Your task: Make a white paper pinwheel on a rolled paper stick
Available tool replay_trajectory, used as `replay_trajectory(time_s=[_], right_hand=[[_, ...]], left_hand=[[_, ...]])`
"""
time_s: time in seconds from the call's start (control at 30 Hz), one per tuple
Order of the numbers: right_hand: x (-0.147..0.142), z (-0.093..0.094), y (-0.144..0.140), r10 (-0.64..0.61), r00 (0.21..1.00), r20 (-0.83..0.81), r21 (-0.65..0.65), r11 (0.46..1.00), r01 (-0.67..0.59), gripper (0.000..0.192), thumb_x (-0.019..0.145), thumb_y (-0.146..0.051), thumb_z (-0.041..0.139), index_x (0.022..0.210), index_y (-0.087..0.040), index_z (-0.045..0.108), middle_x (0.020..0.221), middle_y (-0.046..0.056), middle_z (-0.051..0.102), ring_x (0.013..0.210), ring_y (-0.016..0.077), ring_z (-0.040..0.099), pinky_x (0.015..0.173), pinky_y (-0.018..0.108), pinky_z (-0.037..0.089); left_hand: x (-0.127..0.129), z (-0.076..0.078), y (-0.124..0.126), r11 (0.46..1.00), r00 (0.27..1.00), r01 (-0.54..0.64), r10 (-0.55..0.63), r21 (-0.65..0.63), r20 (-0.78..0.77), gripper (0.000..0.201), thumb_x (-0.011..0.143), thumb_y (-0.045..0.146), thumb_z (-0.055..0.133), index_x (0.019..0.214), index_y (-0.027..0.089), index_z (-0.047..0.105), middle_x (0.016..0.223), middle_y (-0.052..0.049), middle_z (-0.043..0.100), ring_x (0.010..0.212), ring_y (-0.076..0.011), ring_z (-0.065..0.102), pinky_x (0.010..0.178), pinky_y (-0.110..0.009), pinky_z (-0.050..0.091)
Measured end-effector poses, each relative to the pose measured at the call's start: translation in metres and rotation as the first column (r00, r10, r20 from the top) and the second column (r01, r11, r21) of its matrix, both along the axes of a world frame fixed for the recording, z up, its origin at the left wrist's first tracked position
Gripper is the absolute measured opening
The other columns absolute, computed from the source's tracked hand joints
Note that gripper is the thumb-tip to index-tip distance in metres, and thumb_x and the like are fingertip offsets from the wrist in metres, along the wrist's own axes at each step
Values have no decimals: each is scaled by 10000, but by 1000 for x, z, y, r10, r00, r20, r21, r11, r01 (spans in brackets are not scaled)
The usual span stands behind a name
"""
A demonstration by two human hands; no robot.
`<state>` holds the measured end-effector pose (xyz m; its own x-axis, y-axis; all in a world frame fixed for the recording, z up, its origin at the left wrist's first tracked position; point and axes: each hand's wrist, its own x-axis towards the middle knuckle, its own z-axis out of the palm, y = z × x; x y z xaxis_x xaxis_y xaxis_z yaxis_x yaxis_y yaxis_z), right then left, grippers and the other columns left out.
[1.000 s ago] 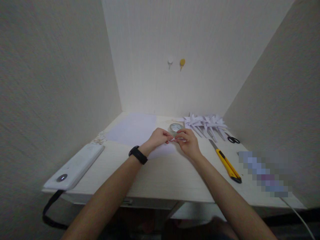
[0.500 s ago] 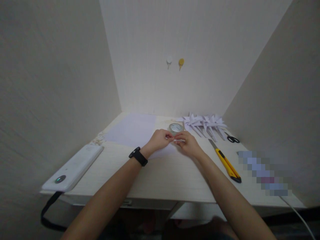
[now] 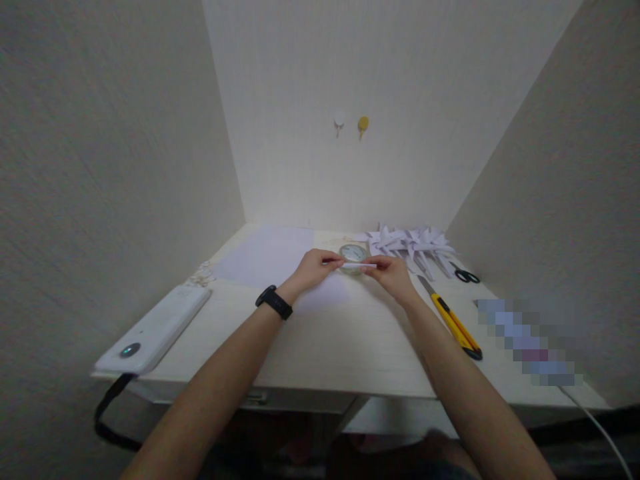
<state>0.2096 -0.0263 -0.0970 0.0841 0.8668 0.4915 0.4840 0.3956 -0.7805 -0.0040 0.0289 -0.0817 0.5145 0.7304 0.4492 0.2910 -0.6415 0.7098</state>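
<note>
Between my hands is a narrow white strip of paper, rolled or folded thin; which of the two I cannot tell. My left hand pinches its left end, thumb against fingers, with a black watch on that wrist. At the other end my right hand grips the strip with closed fingertips. Just behind the strip lies a round roll of tape, partly covered by it. White paper sheets spread flat under and to the left of my left hand.
Folded white paper pinwheels lie at the back right, near black-handled scissors. A yellow box cutter has its blade out beside my right forearm. A white power bank-like device sits at the left edge, by pale stringy bits.
My hands have drawn apart and risen slightly, my right hand moving rightward. The white strip now shows stretched between them, where before the fingertips met.
</note>
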Motion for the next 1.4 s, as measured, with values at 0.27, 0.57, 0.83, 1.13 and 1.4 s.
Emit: replay_trajectory(time_s=[0.27, 0.57, 0.83, 1.13, 1.4], right_hand=[[-18, 20, -17, -80, 991, -106, 242, 965, 104, 196, 701, -377, 752, 743, -187, 722, 608, -1, 645, 524, 123, 535, 518, 256, 429], [-39, 29, -37, -94, 993, 74, 505, 862, 44, 122, 823, -340, 690, 800, -221, 698, 755, 28, 653, 676, 150, 602, 557, 252, 529], [-44, 25, -36, -171, 980, 98, 568, 818, 86, 68, 819, -269, 693, 833, -238, 752, 789, 38, 685, 654, 153, 619, 580, 283, 551], [-41, 23, -32, -128, 989, 70, 614, 787, 59, 71, 812, -271, 721, 820, -219, 769, 810, 63, 735, 699, 181, 675, 632, 306, 560], [-39, 26, -35, -176, 979, 104, 591, 803, 82, 82, 820, -274, 704, 770, -258, 766, 772, 37, 745, 738, 204, 685, 729, 359, 559]], left_hand=[[11, 1, -17, 933, 999, 0, -17, 360, 45, 173, 864, 289, 688, 1008, 231, 763, 1020, -55, 768, 984, -205, 696, 908, -351, 511], [19, 4, -35, 847, 989, -146, 139, 511, 53, 134, 899, 253, 645, 934, 239, 773, 911, -27, 774, 842, -166, 708, 776, -268, 517], [19, 3, -38, 871, 992, -124, 97, 474, 81, 192, 906, 194, 614, 1015, 237, 767, 1011, -26, 770, 933, -162, 712, 849, -260, 515], [20, 4, -35, 907, 986, -141, 94, 397, 137, 181, 864, 155, 659, 981, 221, 780, 996, -30, 775, 884, -161, 724, 804, -248, 531], [19, 5, -38, 910, 991, -107, 64, 401, 120, 196, 882, 196, 657, 1021, 265, 776, 1015, -17, 772, 909, -165, 724, 820, -258, 538]])
